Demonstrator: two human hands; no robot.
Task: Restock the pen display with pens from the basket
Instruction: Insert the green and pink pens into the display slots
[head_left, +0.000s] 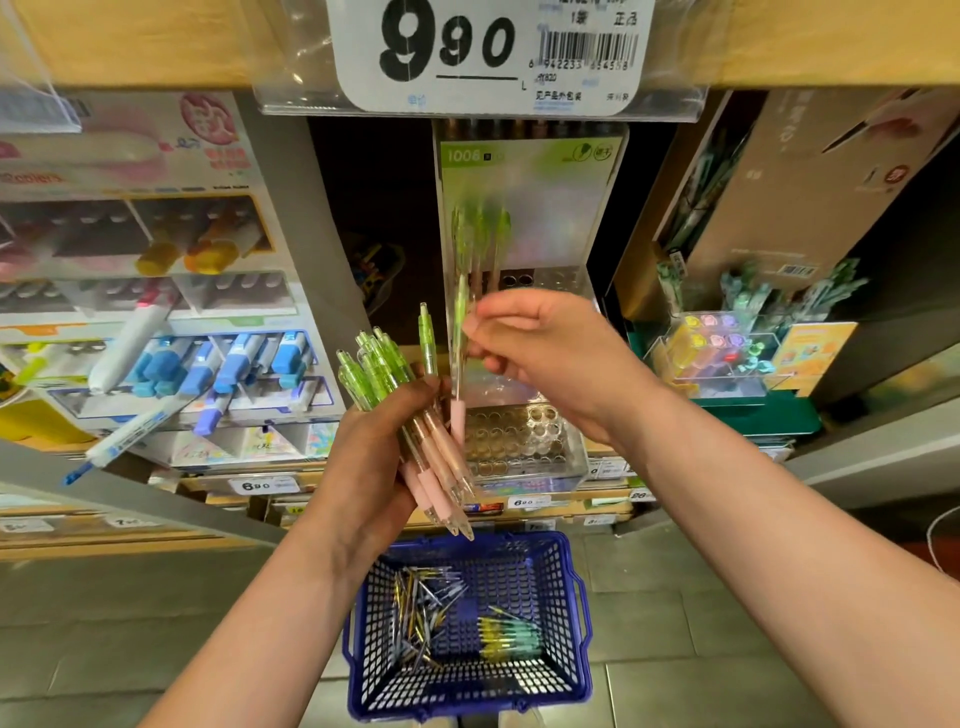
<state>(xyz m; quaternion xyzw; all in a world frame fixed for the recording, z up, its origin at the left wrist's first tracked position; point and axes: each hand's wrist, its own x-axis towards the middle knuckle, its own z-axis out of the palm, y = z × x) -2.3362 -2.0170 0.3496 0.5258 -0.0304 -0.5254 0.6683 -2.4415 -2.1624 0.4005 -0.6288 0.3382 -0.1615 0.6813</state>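
Gripping pen bundle, right hand pinching pen

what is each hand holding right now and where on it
The left hand grips a bunch of green pens around their middles. The right hand pinches a single pen near its green upper end.

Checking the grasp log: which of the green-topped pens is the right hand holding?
The lone upright green-topped, pink-gripped pen pinched by the right hand; the other pens are bunched in the left hand.
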